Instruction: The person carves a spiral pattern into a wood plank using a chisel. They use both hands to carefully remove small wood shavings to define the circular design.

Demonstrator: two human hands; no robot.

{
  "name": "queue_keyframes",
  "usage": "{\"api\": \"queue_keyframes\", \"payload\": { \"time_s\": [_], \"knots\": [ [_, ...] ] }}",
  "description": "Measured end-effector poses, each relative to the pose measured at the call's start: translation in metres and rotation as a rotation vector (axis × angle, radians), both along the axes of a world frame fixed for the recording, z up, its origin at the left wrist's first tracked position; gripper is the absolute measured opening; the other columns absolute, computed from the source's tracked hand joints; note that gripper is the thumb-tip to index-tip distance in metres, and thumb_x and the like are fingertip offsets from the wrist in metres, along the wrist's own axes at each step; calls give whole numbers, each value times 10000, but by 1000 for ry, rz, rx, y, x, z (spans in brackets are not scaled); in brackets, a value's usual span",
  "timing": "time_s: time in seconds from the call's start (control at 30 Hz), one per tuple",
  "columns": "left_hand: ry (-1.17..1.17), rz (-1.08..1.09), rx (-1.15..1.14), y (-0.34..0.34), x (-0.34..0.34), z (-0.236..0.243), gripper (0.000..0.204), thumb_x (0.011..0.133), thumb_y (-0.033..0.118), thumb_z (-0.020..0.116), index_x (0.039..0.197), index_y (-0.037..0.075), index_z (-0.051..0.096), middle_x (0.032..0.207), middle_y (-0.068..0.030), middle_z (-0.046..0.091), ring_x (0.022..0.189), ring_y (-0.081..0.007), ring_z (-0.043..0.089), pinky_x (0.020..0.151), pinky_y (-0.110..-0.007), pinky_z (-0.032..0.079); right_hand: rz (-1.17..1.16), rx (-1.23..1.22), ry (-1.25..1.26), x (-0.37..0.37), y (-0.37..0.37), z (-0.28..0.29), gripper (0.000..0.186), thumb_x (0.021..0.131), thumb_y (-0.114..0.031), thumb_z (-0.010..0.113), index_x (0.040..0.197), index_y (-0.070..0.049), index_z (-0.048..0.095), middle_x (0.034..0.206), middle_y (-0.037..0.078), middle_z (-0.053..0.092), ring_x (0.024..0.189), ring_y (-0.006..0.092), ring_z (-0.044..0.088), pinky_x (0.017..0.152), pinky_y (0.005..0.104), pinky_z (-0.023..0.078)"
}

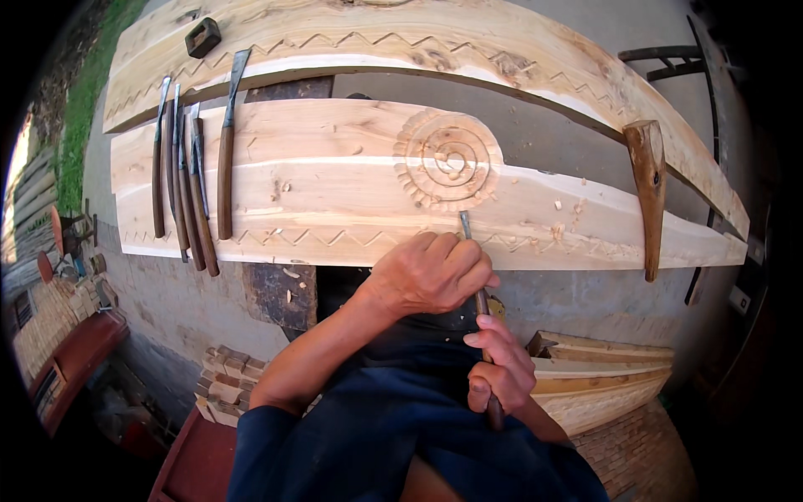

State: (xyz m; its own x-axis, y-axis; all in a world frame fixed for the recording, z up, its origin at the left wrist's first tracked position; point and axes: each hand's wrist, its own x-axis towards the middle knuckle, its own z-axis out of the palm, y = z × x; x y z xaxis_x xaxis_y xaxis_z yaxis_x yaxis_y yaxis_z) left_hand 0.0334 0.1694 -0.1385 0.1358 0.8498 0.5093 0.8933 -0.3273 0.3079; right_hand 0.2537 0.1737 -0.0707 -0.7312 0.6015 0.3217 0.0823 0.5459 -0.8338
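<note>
Dark wood formed the handle of a narrow-bladed chisel [482, 303], which was held at two points. The left grip [435, 272] was closed around the tool behind its blade, with the fingers curled and the back of the hand uppermost. The right grip [504, 361] was closed around the handle nearer the body, the butt projecting below it. The chisel lay aslant, its steel tip directed away from the body and positioned over the near half of a pale plank [326, 197], just below a carved spiral [449, 161] with a scalloped border; whether the tip touched the wood could not be told. A zigzag line [335, 238] ran along the plank's near edge, and wood chips [558, 205] were scattered over the surface. To the right, a tapered wooden club [648, 192] lay across the plank's narrowing end. To the left, several slender carving tools [190, 205] lay close together, blades pointing away from the body, with a broader chisel [226, 180] just beside them. Beyond, a second plank [335, 21] bore a similar zigzag and carried a small dark block [202, 38]. At the lower left, small wooden blocks [224, 385] were stacked.
</note>
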Motion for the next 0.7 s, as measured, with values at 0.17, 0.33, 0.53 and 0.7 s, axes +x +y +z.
{"api": "queue_keyframes", "payload": {
  "time_s": [0.17, 0.33, 0.53, 0.7],
  "knots": [
    [13, 4, -17, 1, 1, 1, 320, 965, 358, 815, 849, 140, 611, 758, -4, 438, 590, -151, 516, 511, -310, 425, -11, -27, 20, 2, 2, -4, 310, 1104, -155, 617, 854, 28, 622, 1157, 280, 757, 1187, 523, 758, 987, 640, 669],
    [95, 9, -66, 0, 2, 2, 336, 967, 331, 818, 819, 147, 579, 768, -6, 442, 604, -149, 528, 512, -307, 428, 29, -24, -18, 6, 1, -11, 299, 1109, -157, 638, 866, 17, 623, 1189, 261, 760, 1208, 506, 758, 990, 633, 670],
    [115, 28, -93, 0, 6, 0, 341, 989, 325, 799, 817, 149, 563, 779, -10, 444, 618, -148, 541, 512, -306, 433, -17, -40, 15, 5, 8, -17, 303, 1114, -173, 644, 871, 8, 634, 1156, 245, 772, 1200, 492, 765, 992, 600, 676],
    [128, 77, -118, 3, 6, 1, 342, 996, 335, 791, 826, 138, 568, 780, -18, 456, 620, -150, 552, 515, -309, 453, -3, 8, 29, -2, 13, -17, 300, 1110, -179, 653, 872, 2, 630, 1150, 236, 778, 1194, 479, 769, 1015, 600, 669]
  ]
}}
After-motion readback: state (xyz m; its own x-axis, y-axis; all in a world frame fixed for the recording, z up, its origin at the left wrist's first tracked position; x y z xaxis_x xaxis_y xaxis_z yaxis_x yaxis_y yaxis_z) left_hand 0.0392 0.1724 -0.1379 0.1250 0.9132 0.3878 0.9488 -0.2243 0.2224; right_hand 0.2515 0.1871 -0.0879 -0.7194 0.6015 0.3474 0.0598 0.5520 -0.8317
